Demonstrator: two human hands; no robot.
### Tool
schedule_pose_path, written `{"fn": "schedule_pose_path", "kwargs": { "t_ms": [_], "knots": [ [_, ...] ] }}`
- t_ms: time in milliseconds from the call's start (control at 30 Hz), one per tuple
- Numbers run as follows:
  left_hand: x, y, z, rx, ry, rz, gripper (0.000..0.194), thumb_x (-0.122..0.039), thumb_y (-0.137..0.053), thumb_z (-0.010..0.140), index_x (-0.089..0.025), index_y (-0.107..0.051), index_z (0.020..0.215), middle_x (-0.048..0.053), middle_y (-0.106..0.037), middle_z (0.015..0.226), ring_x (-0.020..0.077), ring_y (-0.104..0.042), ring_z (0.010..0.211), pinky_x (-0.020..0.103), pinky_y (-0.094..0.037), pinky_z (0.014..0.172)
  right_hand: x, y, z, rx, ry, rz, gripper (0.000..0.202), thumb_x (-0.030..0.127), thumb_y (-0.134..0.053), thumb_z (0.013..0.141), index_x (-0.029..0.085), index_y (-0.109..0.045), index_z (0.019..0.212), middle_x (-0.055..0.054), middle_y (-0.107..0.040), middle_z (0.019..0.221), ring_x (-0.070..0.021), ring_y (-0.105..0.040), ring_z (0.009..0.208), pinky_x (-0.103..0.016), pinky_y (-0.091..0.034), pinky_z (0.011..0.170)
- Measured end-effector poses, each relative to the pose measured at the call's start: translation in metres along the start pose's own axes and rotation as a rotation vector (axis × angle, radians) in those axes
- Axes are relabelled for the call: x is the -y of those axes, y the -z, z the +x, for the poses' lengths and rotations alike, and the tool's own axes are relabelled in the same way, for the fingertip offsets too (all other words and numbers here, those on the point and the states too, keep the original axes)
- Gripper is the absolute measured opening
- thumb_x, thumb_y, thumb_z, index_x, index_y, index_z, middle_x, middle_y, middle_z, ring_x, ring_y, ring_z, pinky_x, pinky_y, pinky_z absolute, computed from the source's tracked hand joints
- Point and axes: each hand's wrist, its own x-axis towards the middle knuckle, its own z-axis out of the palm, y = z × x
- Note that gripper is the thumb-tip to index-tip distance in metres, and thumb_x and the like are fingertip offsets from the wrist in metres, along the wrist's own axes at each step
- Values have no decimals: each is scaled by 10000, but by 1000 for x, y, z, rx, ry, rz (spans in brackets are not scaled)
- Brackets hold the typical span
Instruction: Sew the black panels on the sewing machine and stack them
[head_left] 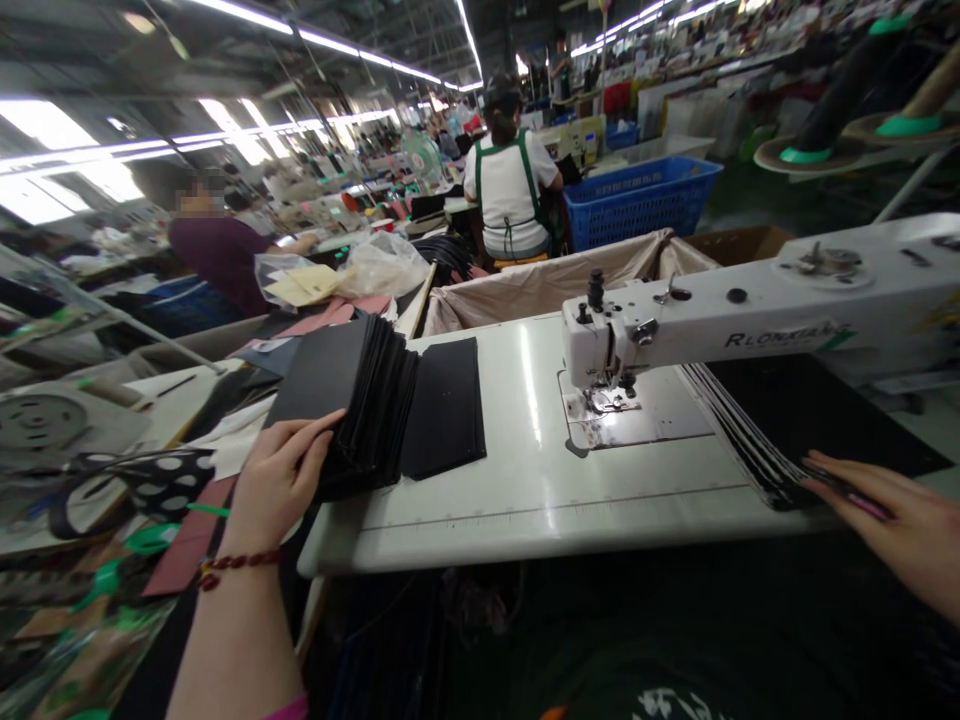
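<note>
My left hand is at the near corner of a tall stack of black panels, its fingers closed on the upper edge. Beside that stack, a lower pile of black panels lies flat on the sewing table. My right hand holds a slim dark tool with a pink part, mostly covered by the fingers. Its fingertips touch the near edge of black panels with pale edges, fanned out right of the needle area. Between the two sides stands a white sewing machine.
The white table has a ruler line along its front edge. Behind it is a cloth-lined bin, then a blue basket. A person in a white shirt sits ahead, another in purple at left. Thread cones stand upper right.
</note>
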Motion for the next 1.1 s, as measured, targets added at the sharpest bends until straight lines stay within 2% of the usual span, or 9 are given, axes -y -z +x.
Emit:
{"fn": "schedule_pose_path", "kwargs": {
  "t_ms": [167,267,333,500,600,667,833,967,1100],
  "knots": [
    [-5,-4,-6,-135,44,-24,392,-360,-595,887,-486,-569,1258,-57,-610,1016,182,-587,972,447,-484,962,-4,13,11,43,-62,-102,521,682,-375,881,299,-678,1064,-124,-729,1022,-246,-681,773,-393,-454,615],
    [-31,-14,-13,-340,106,-64,520,-342,-671,812,-451,-548,1306,-44,-588,1205,272,-541,1131,543,-409,1046,36,29,16,72,42,16,289,458,-454,943,251,-642,1015,-128,-705,1025,-217,-659,878,-349,-449,707],
    [-67,-26,-13,-389,91,-183,533,-310,-659,808,-416,-548,1318,-32,-563,1285,298,-527,1165,569,-400,1053,80,35,15,266,169,179,188,257,-448,943,250,-624,1012,-83,-691,1012,-174,-645,865,-302,-442,722],
    [-220,-73,-1,97,-321,-630,473,-173,-556,891,-318,-525,1340,31,-572,1324,241,-548,1210,444,-470,1029,190,10,-9,690,446,373,113,209,-534,869,225,-630,926,-9,-685,889,-157,-621,764,-261,-395,648],
    [-304,-107,-7,452,-582,-667,585,-329,-539,937,-255,-327,1477,54,-372,1526,220,-375,1387,394,-378,1132,219,-13,-23,795,548,452,134,318,-568,873,209,-642,897,-1,-696,867,-149,-613,731,-250,-375,616],
    [-331,-125,-18,538,-667,-604,694,-426,-560,917,-239,-248,1508,59,-305,1560,227,-301,1428,411,-312,1170,222,-22,-23,856,595,552,213,396,-574,883,204,-657,846,7,-698,819,-135,-606,706,-239,-376,615],
    [-301,-139,-42,561,-547,-442,679,-396,-469,963,-230,-143,1535,58,-208,1590,228,-213,1458,433,-235,1193,194,-37,16,751,437,688,272,408,-487,959,201,-663,977,-16,-715,916,-139,-634,833,-225,-438,730],
    [-259,-137,-38,527,-369,-387,583,-370,-412,989,-245,-204,1519,64,-269,1572,224,-245,1448,460,-254,1181,174,-68,63,484,326,360,305,295,-457,962,243,-549,1248,-56,-595,1321,-194,-620,1061,-300,-487,831],
    [-249,-149,-19,524,-339,-408,495,-359,-422,987,-257,-334,1463,60,-303,1560,222,-256,1445,476,-250,1181,172,-101,91,440,313,107,442,226,-474,926,305,-453,1360,-9,-460,1473,-212,-625,1096,-324,-532,804]
  ]
}}
